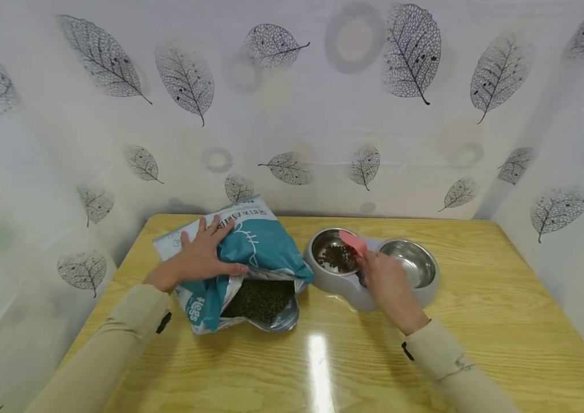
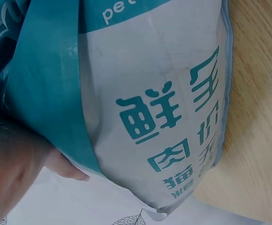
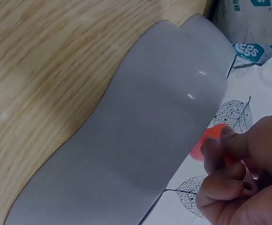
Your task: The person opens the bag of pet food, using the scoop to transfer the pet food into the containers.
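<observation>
A teal and white pet food bag (image 1: 266, 241) lies on its side at the left, its open mouth facing me and full of brown kibble (image 1: 258, 299). My left hand (image 1: 201, 258) rests on top of the bag with fingers spread; the left wrist view shows the bag's printed side (image 2: 150, 93). In my right hand (image 1: 387, 281) is a pink scoop (image 1: 353, 242), gripped by its handle and tilted over the left bowl of a grey double pet feeder (image 1: 341, 281). Some kibble (image 1: 338, 258) lies in that steel bowl. The right wrist view shows curled fingers (image 3: 220, 183) round the scoop.
The feeder's right steel bowl (image 1: 413, 264) holds no kibble that I can see. Everything stands on a wooden table (image 1: 483, 321). A pale leaf-print curtain (image 1: 312, 115) hangs behind the table and along both sides.
</observation>
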Demonstrator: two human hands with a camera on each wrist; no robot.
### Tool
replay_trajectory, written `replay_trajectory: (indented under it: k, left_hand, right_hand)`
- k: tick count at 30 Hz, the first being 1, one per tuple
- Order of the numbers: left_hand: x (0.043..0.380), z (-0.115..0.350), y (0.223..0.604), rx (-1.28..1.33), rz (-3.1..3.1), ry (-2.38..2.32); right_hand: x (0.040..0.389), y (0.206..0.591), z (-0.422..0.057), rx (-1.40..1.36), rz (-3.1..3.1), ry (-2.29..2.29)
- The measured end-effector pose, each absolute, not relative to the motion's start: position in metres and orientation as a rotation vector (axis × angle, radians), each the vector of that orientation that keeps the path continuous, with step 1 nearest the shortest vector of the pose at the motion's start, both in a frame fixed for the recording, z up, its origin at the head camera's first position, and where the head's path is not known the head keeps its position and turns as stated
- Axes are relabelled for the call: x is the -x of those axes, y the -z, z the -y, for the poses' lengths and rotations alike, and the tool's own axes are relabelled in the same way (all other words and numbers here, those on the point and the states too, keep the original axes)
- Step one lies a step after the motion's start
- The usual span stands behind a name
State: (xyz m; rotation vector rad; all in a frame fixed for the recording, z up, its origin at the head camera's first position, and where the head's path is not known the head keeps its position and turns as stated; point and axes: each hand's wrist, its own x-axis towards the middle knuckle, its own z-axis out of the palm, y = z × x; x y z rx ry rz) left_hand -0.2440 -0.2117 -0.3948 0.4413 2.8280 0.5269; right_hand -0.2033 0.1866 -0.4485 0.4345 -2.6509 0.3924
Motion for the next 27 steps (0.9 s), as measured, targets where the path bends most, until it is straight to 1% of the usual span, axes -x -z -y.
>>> replay_trajectory:
  k: [3,6,9,14,17,20,22,24,27]
  left_hand:
    - [0.244,0.212,0.394,-0.44,-2.827,-0.529]
    - [0.244,0.212,0.394,-0.44,-2.829,-0.535]
    - [0.244,0.211,0.395,-0.441,-2.828,-0.534]
    - [0.244,0.209,0.397,-0.448,-2.824,-0.542]
    - [0.244,0.209,0.396,-0.441,-2.828,-0.541]
    - [0.244,0.209,0.396,-0.441,-2.832,-0.536]
    - [0.245,0.21,0.396,-0.44,-2.833,-0.534]
    - [0.245,0.21,0.396,-0.438,-2.833,-0.529]
    - [0.245,0.21,0.396,-0.437,-2.835,-0.524]
  right_hand:
    - [0.202,0.449,-0.185,-0.423,2.618,-0.311]
    - [0.2,0.446,-0.185,-0.369,2.646,-0.43]
    - [0.199,0.437,-0.188,-0.289,2.717,-0.735]
    - [0.193,0.419,-0.202,-0.236,2.848,-1.494]
    - [0.186,0.413,-0.208,-0.363,2.859,-1.958]
    - [0.177,0.412,-0.208,-0.605,2.863,-2.224]
    - [0.171,0.413,-0.205,-0.769,2.887,-2.275]
    - [0.167,0.415,-0.2,-0.888,2.941,-2.234]
    - [0.161,0.419,-0.187,-0.961,3.015,-2.129]
